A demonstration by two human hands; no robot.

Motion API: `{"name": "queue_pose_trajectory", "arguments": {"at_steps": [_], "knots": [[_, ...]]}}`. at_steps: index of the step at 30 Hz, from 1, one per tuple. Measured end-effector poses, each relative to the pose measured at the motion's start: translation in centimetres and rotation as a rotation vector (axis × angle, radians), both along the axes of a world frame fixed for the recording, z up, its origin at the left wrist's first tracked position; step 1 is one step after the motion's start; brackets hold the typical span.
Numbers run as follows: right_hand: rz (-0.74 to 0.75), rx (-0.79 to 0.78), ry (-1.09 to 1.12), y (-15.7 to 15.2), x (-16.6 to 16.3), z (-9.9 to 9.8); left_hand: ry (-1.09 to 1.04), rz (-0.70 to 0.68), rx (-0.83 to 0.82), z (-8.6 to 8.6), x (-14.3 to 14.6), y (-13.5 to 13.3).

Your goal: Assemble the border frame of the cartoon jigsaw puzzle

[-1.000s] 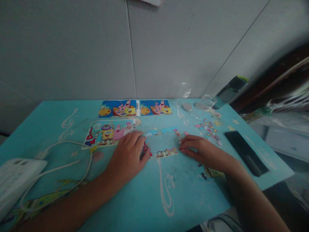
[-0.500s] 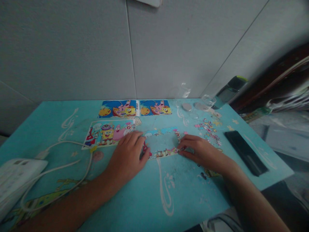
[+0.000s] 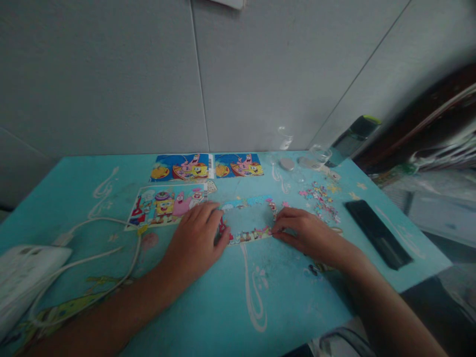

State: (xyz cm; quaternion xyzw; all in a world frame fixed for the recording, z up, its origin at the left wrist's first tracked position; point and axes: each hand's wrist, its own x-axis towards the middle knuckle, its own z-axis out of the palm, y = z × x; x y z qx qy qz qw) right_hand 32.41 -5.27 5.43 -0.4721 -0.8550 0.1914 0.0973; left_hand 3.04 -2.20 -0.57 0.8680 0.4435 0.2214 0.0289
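A jigsaw puzzle border (image 3: 253, 234) lies on the table, its pieces joined into a rectangle around bare tabletop. My left hand (image 3: 201, 233) rests palm down at its left side, thumb apart from the fingers, and hides part of that edge. At the lower right corner, my right hand (image 3: 299, 228) has thumb and fingertips brought together on a puzzle piece, mostly hidden by the fingers. A cartoon picture card (image 3: 163, 204) lies left of the border, partly under my left fingers. Loose puzzle pieces (image 3: 322, 198) are heaped beyond my right hand.
Two blue picture cards (image 3: 182, 167) lie by the wall. Clear plastic containers (image 3: 320, 154), a round lid (image 3: 287, 164) and a dark bottle (image 3: 353, 139) are at the back right. A black case (image 3: 377, 233) lies right; a white power strip (image 3: 33, 277) with cable sits left.
The view has shifted very slightly. My right fingertips have moved a tiny bit at the border's lower right corner; my left hand stays at the left side.
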Motion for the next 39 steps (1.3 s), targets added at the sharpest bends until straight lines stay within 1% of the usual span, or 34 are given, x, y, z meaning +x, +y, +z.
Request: {"name": "queue_pose_trajectory", "arguments": {"at_steps": [3,5,8,10,14,23,29,39], "knots": [[0.006,0.0,0.033,0.1,0.7,0.2,0.002,-0.001,0.003,0.1,0.0,-0.1],[-0.03,0.014,0.045,0.1,1.4,0.3,0.002,-0.002,0.008,0.1,0.0,-0.1],[-0.084,0.016,-0.001,0.3,2.4,0.2,-0.005,-0.008,0.016,0.0,0.0,0.0],[-0.082,-0.007,-0.039,0.4,2.6,0.0,-0.007,-0.007,0.016,-0.1,0.0,0.1],[-0.065,-0.022,-0.05,0.5,2.3,-0.1,-0.001,-0.006,0.015,-0.1,0.0,0.1],[0.003,0.053,-0.067,0.4,2.1,-0.1,0.008,-0.009,0.017,-0.1,0.0,0.0],[0.044,0.006,-0.05,0.4,2.1,0.1,0.008,-0.005,0.021,-0.2,0.0,0.1],[0.033,-0.006,-0.047,0.5,2.0,-0.3,-0.01,-0.006,0.015,-0.1,0.0,0.1]]}}
